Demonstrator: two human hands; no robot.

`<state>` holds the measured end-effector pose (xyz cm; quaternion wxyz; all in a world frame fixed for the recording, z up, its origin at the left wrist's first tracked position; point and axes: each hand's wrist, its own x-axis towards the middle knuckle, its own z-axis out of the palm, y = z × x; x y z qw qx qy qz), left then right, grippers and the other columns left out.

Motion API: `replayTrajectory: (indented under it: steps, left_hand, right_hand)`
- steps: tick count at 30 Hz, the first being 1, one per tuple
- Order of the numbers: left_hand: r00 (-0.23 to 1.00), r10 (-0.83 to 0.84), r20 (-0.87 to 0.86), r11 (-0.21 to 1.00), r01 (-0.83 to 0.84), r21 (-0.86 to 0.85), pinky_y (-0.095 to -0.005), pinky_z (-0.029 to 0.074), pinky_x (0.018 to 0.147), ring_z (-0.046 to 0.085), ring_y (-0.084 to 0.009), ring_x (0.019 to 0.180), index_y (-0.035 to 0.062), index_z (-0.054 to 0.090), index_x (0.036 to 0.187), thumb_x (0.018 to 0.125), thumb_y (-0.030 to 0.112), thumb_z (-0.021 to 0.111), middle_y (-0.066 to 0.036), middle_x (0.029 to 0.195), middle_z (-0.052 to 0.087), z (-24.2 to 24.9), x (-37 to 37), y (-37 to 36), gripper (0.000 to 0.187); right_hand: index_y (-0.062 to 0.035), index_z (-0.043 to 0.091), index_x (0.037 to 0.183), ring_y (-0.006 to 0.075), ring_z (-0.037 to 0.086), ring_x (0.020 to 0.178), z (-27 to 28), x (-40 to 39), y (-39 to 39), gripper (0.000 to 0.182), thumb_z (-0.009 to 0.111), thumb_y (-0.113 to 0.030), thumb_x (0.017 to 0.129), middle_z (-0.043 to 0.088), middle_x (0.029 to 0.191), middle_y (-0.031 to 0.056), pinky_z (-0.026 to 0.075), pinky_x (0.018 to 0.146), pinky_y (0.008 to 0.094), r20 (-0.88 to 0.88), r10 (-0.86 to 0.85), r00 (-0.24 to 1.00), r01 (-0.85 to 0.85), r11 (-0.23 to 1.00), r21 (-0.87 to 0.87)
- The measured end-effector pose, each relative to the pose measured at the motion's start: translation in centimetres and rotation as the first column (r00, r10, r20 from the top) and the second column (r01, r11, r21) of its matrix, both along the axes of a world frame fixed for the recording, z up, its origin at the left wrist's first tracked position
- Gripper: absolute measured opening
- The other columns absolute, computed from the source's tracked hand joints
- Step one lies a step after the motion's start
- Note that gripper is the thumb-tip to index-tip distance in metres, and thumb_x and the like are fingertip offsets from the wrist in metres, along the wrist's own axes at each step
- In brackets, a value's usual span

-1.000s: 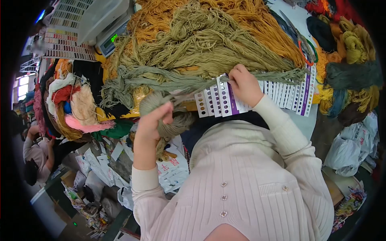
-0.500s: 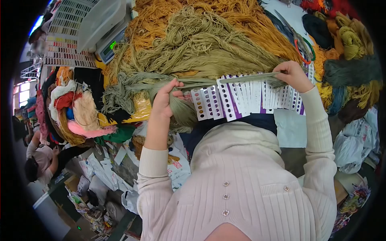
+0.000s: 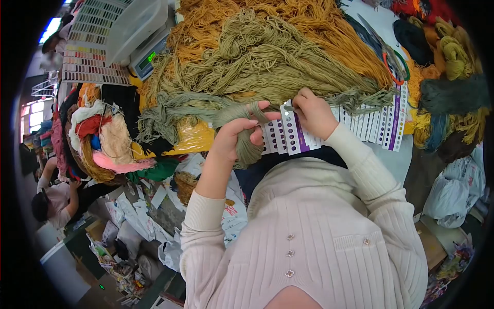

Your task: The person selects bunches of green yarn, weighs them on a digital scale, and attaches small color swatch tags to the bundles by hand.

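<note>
In the head view, grey-green yarn (image 3: 249, 152) is looped around the fingers of my left hand (image 3: 232, 138) and hangs below them. My left fingers are curled round it. Close by on the right, my right hand (image 3: 316, 116) is closed in a pinch, with a short bit of the same yarn showing at its fingertips. Beneath the hands lies a fanned row of white and purple colour cards (image 3: 294, 135), partly covered by the right hand. Behind them rises a pile of olive yarn (image 3: 267, 59), with loose grey-green strands (image 3: 355, 100) at its right end.
Orange-brown yarn (image 3: 200, 31) lies behind the olive pile. Scissors (image 3: 382, 49) with red and green handles rest at the back right. A scale (image 3: 149, 56) with a lit green display stands at the back left, near coloured hanks (image 3: 90, 126). Another person (image 3: 56, 201) is at far left.
My right hand has moved left, close to my left hand. The yarn stretched between them is now much shorter, and my left hand has turned and shifted slightly right.
</note>
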<state>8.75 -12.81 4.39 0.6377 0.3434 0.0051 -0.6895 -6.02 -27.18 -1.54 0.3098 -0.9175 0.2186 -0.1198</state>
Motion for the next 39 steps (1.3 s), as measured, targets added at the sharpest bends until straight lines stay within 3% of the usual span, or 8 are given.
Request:
replayTrajectory:
  steps: [11, 15, 18, 23, 29, 32, 37, 39]
  left_hand:
    - [0.965, -0.223, 0.141, 0.974, 0.217, 0.057, -0.0189, 0.040, 0.044, 0.045, -0.0112, 0.043, 0.0072, 0.022, 0.125, 0.069, -0.001, 0.039, -0.017, 0.084, 0.056, -1.3, -1.1, -3.5, 0.059]
    - [0.886, -0.347, 0.308, 0.935, 0.351, 0.044, -0.0200, 0.041, 0.045, 0.047, -0.0104, 0.046, 0.0101, 0.013, 0.128, 0.064, -0.004, 0.041, -0.016, 0.092, 0.053, -1.0, -2.3, -4.1, 0.071]
    - [0.876, -0.386, 0.288, 0.922, 0.357, 0.148, -0.0197, 0.041, 0.045, 0.047, -0.0097, 0.048, 0.0104, 0.019, 0.127, 0.067, -0.002, 0.042, -0.010, 0.085, 0.052, -2.1, -2.9, -4.1, 0.066]
    - [0.937, -0.334, 0.102, 0.921, 0.302, 0.246, -0.0202, 0.041, 0.046, 0.047, -0.0095, 0.050, 0.0080, 0.031, 0.122, 0.073, 0.005, 0.043, -0.003, 0.070, 0.052, -2.8, -1.9, -4.8, 0.051]
    - [0.617, -0.588, 0.524, 0.793, 0.311, 0.523, -0.0198, 0.039, 0.047, 0.046, -0.0086, 0.050, 0.0047, 0.054, 0.091, 0.076, 0.012, 0.046, -0.001, 0.070, 0.055, -5.5, -3.3, -5.3, 0.019]
    - [0.615, -0.472, 0.631, 0.865, 0.185, 0.466, -0.0201, 0.039, 0.047, 0.046, -0.0081, 0.050, 0.0045, 0.056, 0.075, 0.075, 0.014, 0.047, -0.001, 0.066, 0.053, -5.4, -4.2, -5.5, 0.013]
    - [0.642, -0.544, 0.540, 0.809, 0.231, 0.541, -0.0243, 0.034, 0.046, 0.042, -0.0100, 0.049, 0.0073, 0.052, 0.064, 0.074, 0.018, 0.043, -0.001, 0.057, 0.048, -5.6, -4.0, -5.8, 0.017]
    - [0.602, -0.503, 0.620, 0.854, 0.236, 0.464, -0.0256, 0.030, 0.043, 0.038, -0.0108, 0.046, 0.0096, 0.050, 0.056, 0.075, 0.023, 0.040, 0.000, 0.051, 0.045, -6.0, -4.1, -6.0, 0.025]
  right_hand:
    - [-0.0045, 0.044, 0.085, 0.0059, 0.049, 0.065, 0.1, -1.3, -1.9, 0.008, 0.046, -0.005, 0.077, 0.051, 0.073, 0.0009, 0.039, 0.057, 0.0204, 0.088, -0.032, 0.996, -0.060, 0.497, 0.865]
    - [0.0020, 0.054, 0.086, 0.0048, 0.045, 0.062, 0.6, -0.8, -1.2, 0.013, 0.052, -0.007, 0.077, 0.049, 0.078, 0.0006, 0.037, 0.055, 0.0184, 0.083, -0.153, 0.985, -0.055, 0.181, 0.982]
    - [0.0015, 0.057, 0.074, 0.0043, 0.047, 0.064, -0.7, -0.8, -0.8, 0.011, 0.055, -0.009, 0.074, 0.053, 0.074, 0.0002, 0.039, 0.056, 0.0177, 0.140, -0.174, 0.975, -0.076, 0.332, 0.940]
    - [0.0018, 0.057, 0.067, 0.0083, 0.050, 0.062, 1.3, -1.1, -1.4, 0.008, 0.052, -0.003, 0.071, 0.054, 0.062, 0.0034, 0.040, 0.061, 0.0207, 0.113, -0.276, 0.955, -0.065, 0.176, 0.982]
    - [0.0015, 0.052, 0.084, 0.0060, 0.044, 0.055, 0.8, -0.6, -1.6, 0.012, 0.050, -0.003, 0.073, 0.052, 0.067, 0.0032, 0.035, 0.051, 0.0174, 0.142, -0.119, 0.983, -0.125, 0.141, 0.982]
    - [-0.0017, 0.046, 0.098, 0.0038, 0.038, 0.047, 5.2, -1.1, -3.2, 0.025, 0.050, -0.003, 0.073, 0.044, 0.060, -0.0003, 0.029, 0.041, 0.0166, 0.078, -0.014, 0.997, -0.079, -0.195, 0.978]
    - [-0.0009, 0.039, 0.112, 0.0104, 0.050, 0.075, 12.7, -5.6, -13.4, 0.033, 0.044, -0.007, 0.079, 0.049, 0.096, 0.0092, 0.040, 0.058, 0.0192, 0.401, -0.498, 0.769, -0.427, 0.067, 0.902]
    - [-0.0002, 0.037, 0.114, 0.0140, 0.050, 0.084, 14.2, -7.7, -17.1, 0.039, 0.047, -0.012, 0.078, 0.049, 0.095, 0.0089, 0.042, 0.068, 0.0218, 0.422, -0.707, 0.568, -0.088, 0.457, 0.885]
